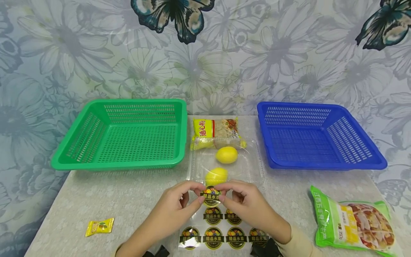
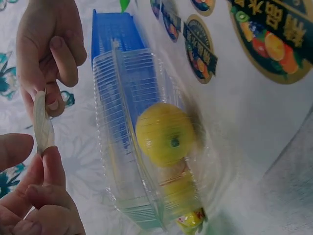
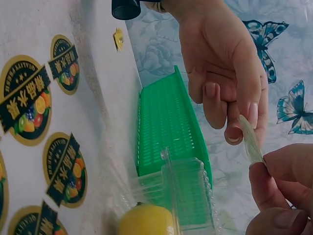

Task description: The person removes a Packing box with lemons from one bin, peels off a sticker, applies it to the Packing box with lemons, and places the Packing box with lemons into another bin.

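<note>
Round fruit sticker (image 1: 211, 196) pinched by both hands, just in front of the clear clamshell box (image 1: 253, 167).

Left hand (image 1: 174, 207) and right hand (image 1: 245, 203) each held 1 edge; nearer lemon (image 1: 216, 176) lay just beyond, inside the box.

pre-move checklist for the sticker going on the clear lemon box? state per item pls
1. Sticker held by both hands: ok, left hand and right hand pinch its edges.
2. Sticker off the sheet: ok, it is lifted clear above the remaining stickers.
3. Box within reach: ok, right behind the hands.
4. Lemons inside the box: ok, two show through the plastic.
5. Box lid latched: cannot tell.
6. Sticker flat, not folded on itself: ok, both wrist views show it edge-on and straight.
</note>
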The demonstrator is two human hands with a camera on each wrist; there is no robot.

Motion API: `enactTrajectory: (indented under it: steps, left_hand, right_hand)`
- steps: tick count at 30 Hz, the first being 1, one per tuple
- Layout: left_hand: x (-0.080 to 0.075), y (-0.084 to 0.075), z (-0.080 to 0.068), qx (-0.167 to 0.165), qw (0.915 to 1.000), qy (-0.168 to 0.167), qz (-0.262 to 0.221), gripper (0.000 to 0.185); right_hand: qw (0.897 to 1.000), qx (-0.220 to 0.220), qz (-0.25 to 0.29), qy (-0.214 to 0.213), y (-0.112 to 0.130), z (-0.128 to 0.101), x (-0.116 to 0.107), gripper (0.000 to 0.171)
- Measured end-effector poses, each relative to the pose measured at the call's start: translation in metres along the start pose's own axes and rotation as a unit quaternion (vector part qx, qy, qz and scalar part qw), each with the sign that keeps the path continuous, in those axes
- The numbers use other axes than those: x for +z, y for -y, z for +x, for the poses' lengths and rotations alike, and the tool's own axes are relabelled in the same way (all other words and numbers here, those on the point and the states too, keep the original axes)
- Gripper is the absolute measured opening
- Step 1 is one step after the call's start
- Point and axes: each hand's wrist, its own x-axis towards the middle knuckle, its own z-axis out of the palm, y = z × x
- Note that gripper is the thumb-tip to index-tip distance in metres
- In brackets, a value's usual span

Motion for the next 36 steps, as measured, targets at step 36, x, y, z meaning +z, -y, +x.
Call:
enactTrajectory:
  steps: [36]
  left_hand:
    - [0.012, -0.008, 0.103, 0.09, 0.98, -0.044, 0.172, 0.014]
  right_hand:
    - [0.965, 0.059, -0.253, -0.029, -0.013, 0.059, -0.05, 0.018]
